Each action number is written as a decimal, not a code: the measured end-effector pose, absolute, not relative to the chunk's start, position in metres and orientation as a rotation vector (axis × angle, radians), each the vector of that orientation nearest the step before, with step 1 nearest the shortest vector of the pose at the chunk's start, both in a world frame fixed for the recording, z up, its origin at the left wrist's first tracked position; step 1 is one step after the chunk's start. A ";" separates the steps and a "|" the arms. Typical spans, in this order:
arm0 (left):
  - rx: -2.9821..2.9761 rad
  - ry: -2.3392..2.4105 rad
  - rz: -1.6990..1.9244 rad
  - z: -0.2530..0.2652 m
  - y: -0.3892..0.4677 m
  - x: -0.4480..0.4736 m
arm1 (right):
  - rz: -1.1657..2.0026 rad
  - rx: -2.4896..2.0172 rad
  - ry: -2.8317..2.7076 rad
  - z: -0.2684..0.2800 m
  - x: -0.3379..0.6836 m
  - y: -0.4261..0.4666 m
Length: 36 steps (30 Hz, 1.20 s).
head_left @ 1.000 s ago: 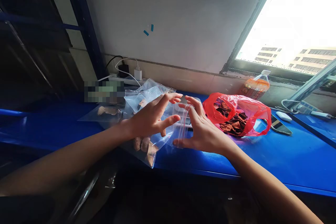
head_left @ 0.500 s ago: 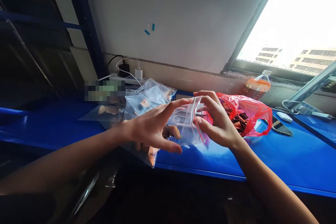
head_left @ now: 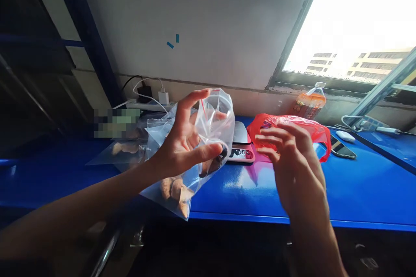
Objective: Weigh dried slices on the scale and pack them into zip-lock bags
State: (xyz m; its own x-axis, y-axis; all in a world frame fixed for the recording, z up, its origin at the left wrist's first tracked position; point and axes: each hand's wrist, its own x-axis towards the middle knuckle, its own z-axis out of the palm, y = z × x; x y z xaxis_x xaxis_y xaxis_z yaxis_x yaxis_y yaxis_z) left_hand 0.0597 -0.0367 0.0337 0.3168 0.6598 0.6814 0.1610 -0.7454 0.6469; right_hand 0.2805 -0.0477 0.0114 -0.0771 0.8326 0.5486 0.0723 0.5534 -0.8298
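My left hand holds a clear zip-lock bag upright by its mouth, which gapes at the top. Brown and dark pieces lie at the bottom of that bag, partly behind my thumb. My right hand is away from it, fingers apart and holding nothing visible, in front of a red plastic bag. The hand covers much of the red bag's opening, so what is inside is mostly hidden. Between the two bags stands a small pink-edged scale with a metal plate.
Other clear bags with brown pieces are piled on the blue table, behind and below my left hand. A phone, a white mouse-like object and an orange-labelled bottle are at the right. A power strip runs along the wall.
My right hand has let go of the zip-lock bag and moved right to the red bag. My left hand has taken hold of the zip-lock bag, now upright and open, and the scale has come into view.
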 end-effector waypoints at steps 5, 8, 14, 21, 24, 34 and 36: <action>2.020 0.732 1.482 0.040 -0.037 0.088 | 1.198 -0.846 -1.098 -0.041 0.263 -0.086; 2.095 0.650 1.482 0.036 -0.039 0.096 | 1.402 -0.758 -0.841 -0.044 0.260 -0.089; 2.960 0.291 1.176 0.045 -0.030 0.061 | 1.354 -0.757 -0.671 -0.038 0.284 -0.087; 3.033 0.384 0.934 0.050 -0.024 0.031 | 1.142 -0.903 -0.663 -0.040 0.296 -0.094; 2.993 0.451 0.871 0.052 -0.029 0.033 | 1.105 -0.987 -0.667 -0.039 0.301 -0.092; 2.545 0.856 0.863 0.042 -0.043 0.068 | 0.914 -1.010 -0.560 -0.041 0.296 -0.095; 2.564 0.777 0.896 0.039 -0.038 0.069 | 0.901 -0.983 -0.531 -0.043 0.300 -0.093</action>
